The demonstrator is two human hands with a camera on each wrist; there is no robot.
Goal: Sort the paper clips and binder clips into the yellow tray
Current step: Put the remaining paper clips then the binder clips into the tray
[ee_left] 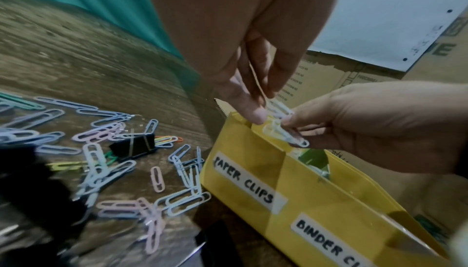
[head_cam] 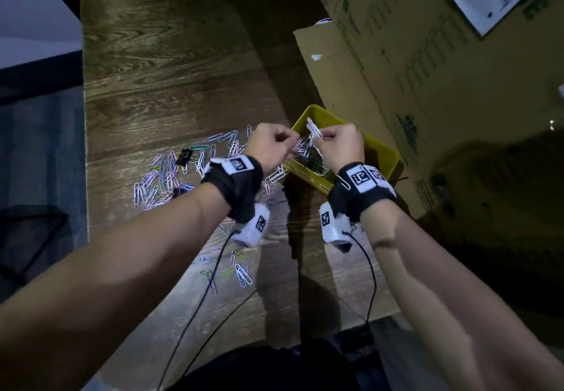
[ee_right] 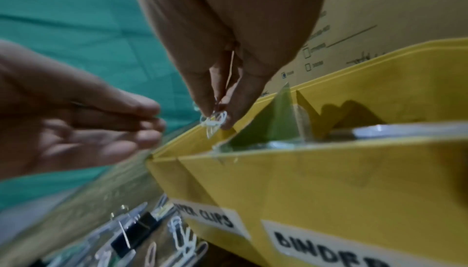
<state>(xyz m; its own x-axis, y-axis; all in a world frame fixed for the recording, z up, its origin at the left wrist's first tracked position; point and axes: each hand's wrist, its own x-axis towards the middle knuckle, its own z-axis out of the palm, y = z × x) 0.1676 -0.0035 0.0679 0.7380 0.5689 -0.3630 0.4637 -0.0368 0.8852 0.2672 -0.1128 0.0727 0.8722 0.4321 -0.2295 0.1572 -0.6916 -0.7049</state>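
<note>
Right above the PAPER CLIPS end of the yellow tray (ee_left: 243,173), a small bunch of white paper clips (ee_left: 284,129) was pinched by both the left hand (head_cam: 270,145) and right hand (head_cam: 343,146), long axes slanting down into the tray, so only letting go was needed.

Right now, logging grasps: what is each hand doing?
Left hand: pinching the white wire paper clips.
Right hand: pinching the same clips above the yellow plastic tray.
</note>
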